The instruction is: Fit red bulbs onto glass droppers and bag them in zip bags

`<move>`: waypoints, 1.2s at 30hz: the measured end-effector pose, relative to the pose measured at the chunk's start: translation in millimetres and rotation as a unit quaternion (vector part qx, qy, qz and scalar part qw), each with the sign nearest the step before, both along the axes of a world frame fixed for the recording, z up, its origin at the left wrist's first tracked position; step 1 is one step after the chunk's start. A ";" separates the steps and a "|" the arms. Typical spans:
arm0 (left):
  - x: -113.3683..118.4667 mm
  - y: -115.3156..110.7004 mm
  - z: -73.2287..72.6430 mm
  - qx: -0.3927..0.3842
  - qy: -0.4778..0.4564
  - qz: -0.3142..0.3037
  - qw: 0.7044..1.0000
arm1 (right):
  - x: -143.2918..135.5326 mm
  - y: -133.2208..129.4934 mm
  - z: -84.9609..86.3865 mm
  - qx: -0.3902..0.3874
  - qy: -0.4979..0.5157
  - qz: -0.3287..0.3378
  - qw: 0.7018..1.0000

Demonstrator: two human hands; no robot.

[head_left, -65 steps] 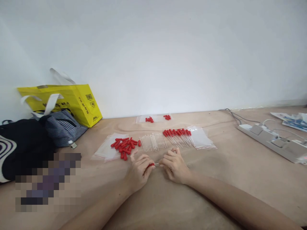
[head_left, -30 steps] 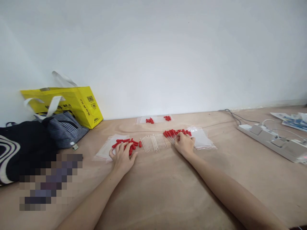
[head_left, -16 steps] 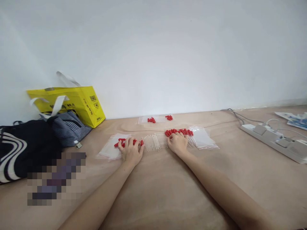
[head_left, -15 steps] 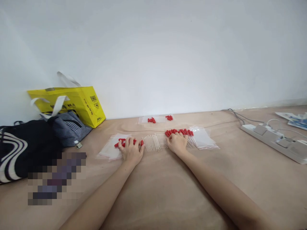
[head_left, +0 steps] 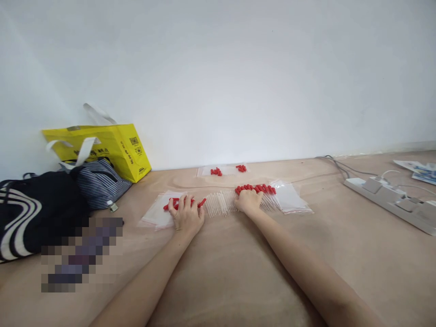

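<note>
My left hand (head_left: 188, 217) rests over a stack of clear plastic bags (head_left: 153, 213), its fingers bent and spread over several red pieces. One red piece (head_left: 201, 203) sticks out between its thumb and forefinger. To its right lies a row of thin white sticks (head_left: 218, 203). My right hand (head_left: 249, 201) is at the right part of the row, fingers curled down near the sticks; what they pinch is too small to tell. Behind it runs a line of red pieces (head_left: 262, 188) at the ends of slanting sticks. More clear bags (head_left: 291, 198) lie to the right.
Near the wall, a clear bag (head_left: 203, 171) lies with two small red heaps (head_left: 216, 171). A yellow bag (head_left: 139, 159), a striped pouch (head_left: 97, 184) and a black bag (head_left: 57, 206) stand at left. At right are a white power strip (head_left: 384, 198), cables and printed papers (head_left: 408, 166).
The red piece at my left hand has turned and shows more of its length. My right hand has shifted slightly left, with its fingers drawn in more. The view has moved a little.
</note>
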State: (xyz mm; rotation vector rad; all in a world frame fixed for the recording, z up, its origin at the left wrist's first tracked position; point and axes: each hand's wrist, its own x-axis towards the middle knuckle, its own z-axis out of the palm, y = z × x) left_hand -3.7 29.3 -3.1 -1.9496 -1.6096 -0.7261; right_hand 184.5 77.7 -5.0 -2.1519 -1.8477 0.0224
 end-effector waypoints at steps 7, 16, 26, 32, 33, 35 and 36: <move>1.8 -37.5 5.6 -0.091 -0.021 -0.190 0.977 | -1.3 -5.2 1.2 0.022 0.001 0.010 1.000; 2.6 -45.0 -1.4 -0.187 -0.025 -0.236 0.953 | 26.2 -46.5 -17.9 0.190 0.032 0.135 0.972; 16.9 -44.3 -4.5 -0.160 -0.055 -0.230 0.958 | 44.7 -86.1 -32.9 0.236 0.093 0.365 0.896; 18.8 -44.8 -5.2 -0.148 -0.078 -0.223 0.960 | 35.8 -93.2 -28.4 0.225 0.077 0.388 0.890; 18.8 -44.9 -5.2 -0.147 -0.078 -0.225 0.960 | 34.5 -94.2 -27.6 0.222 0.076 0.390 0.890; 19.2 -45.5 -4.7 -0.147 -0.078 -0.229 0.959 | 32.0 -96.4 -26.1 0.220 0.073 0.392 0.890; 19.6 -46.0 -4.3 -0.147 -0.081 -0.230 0.959 | 30.7 -97.4 -25.4 0.220 0.071 0.394 0.890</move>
